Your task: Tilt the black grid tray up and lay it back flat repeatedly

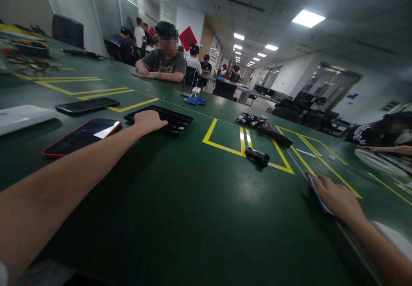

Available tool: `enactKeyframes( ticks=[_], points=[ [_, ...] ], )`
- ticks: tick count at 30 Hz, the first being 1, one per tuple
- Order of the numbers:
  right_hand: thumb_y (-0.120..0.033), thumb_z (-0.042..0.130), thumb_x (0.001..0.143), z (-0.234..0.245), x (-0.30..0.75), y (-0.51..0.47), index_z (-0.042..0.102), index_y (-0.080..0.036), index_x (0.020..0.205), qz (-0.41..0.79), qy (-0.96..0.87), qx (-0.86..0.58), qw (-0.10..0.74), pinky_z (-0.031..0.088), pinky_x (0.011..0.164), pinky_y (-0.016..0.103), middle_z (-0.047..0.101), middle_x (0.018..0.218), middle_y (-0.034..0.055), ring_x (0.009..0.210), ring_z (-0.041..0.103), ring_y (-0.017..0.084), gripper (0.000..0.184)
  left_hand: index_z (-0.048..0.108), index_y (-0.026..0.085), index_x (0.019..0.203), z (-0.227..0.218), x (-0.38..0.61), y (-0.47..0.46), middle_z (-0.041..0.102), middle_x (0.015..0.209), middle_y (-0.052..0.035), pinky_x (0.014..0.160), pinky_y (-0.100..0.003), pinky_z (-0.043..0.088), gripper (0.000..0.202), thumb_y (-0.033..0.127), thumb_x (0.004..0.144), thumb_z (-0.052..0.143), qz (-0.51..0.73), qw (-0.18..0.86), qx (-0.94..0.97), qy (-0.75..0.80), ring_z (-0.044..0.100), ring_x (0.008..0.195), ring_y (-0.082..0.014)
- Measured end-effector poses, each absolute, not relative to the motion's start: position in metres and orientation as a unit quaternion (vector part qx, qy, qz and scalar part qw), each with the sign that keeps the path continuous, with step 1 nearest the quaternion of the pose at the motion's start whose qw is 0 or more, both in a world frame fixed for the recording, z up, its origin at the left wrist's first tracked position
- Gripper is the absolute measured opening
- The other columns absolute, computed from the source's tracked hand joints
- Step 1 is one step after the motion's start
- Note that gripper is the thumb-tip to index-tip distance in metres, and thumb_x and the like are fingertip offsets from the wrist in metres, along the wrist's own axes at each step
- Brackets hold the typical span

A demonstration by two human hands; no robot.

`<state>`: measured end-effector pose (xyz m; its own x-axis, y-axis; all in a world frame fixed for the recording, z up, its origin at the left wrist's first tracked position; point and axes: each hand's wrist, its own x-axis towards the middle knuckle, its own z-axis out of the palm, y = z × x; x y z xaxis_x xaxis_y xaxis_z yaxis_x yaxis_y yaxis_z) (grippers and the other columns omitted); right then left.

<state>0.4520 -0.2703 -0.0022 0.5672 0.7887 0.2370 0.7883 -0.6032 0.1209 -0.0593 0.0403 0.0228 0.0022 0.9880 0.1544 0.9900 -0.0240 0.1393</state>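
My left hand (pixel 148 121) reaches forward over a black compartment tray (pixel 180 122) that lies on the green table. Its thumb points right across the tray, and its other fingers are curled and partly hidden. A small light piece sits in one of the tray's compartments. Out to the right, my right hand (pixel 337 197) grips a thin flat object with a dark blue edge (pixel 317 191), mostly covered by the hand; its kind cannot be made out. Left of the tray lie an orange-edged phone or tablet (pixel 83 136) and a black phone-like slab (pixel 86 105).
Yellow tape (pixel 225 149) marks the table (pixel 206 217). A short black object (pixel 257 156), bundled cables (pixel 252 119) and blue gloves (pixel 195 101) lie beyond. A white device (pixel 24 118) is at left. A person (pixel 167 56) sits opposite; another person (pixel 386 133) is at right.
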Motion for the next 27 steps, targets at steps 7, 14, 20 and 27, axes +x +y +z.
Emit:
enactKeyframes(
  ticks=[7, 14, 20, 27],
  points=[
    [-0.048, 0.019, 0.087, 0.000, 0.440, -0.222, 0.050, -0.011, 0.126, 0.125, 0.406, 0.905, -0.010, 0.035, 0.093, 0.060, 0.058, 0.121, 0.0237, 0.118, 0.048, 0.042, 0.062, 0.065, 0.005, 0.103, 0.024, -0.060, 0.036, 0.061, 0.111, -0.0263, 0.078, -0.043, 0.046, 0.058, 0.053, 0.077, 0.045, -0.099, 0.013, -0.717, -0.690, 0.057, 0.103, -0.0389],
    [-0.040, 0.025, 0.090, -0.003, 0.350, -0.161, 0.048, -0.006, 0.126, 0.164, 0.602, 0.773, -0.115, 0.034, 0.102, 0.042, 0.057, 0.126, 0.0179, 0.118, 0.049, 0.028, 0.055, 0.061, 0.004, 0.106, 0.019, -0.058, 0.028, 0.061, 0.109, -0.0239, 0.077, -0.040, 0.047, 0.052, 0.045, 0.084, 0.039, -0.153, 0.068, -0.722, -0.672, 0.059, 0.099, -0.0353],
    [-0.045, 0.036, 0.087, -0.017, 0.293, -0.144, 0.048, -0.014, 0.127, 0.130, 0.637, 0.754, -0.090, 0.033, 0.099, 0.055, 0.054, 0.128, 0.0129, 0.117, 0.046, 0.034, 0.052, 0.053, 0.010, 0.121, 0.000, -0.020, -0.020, 0.061, 0.112, -0.0134, 0.090, -0.031, 0.044, 0.045, 0.006, 0.083, 0.030, -0.246, 0.020, -0.865, -0.436, 0.058, 0.101, -0.0198],
    [-0.038, 0.035, 0.088, -0.023, 0.295, -0.148, 0.048, -0.014, 0.126, 0.143, 0.642, 0.748, -0.088, 0.031, 0.101, 0.058, 0.054, 0.128, 0.0128, 0.117, 0.046, 0.033, 0.047, 0.053, 0.014, 0.125, -0.008, -0.001, -0.050, 0.056, 0.128, -0.0106, 0.102, -0.036, 0.037, 0.039, 0.013, 0.089, 0.037, -0.127, -0.088, -0.942, -0.298, 0.050, 0.119, -0.0200]
  ],
)
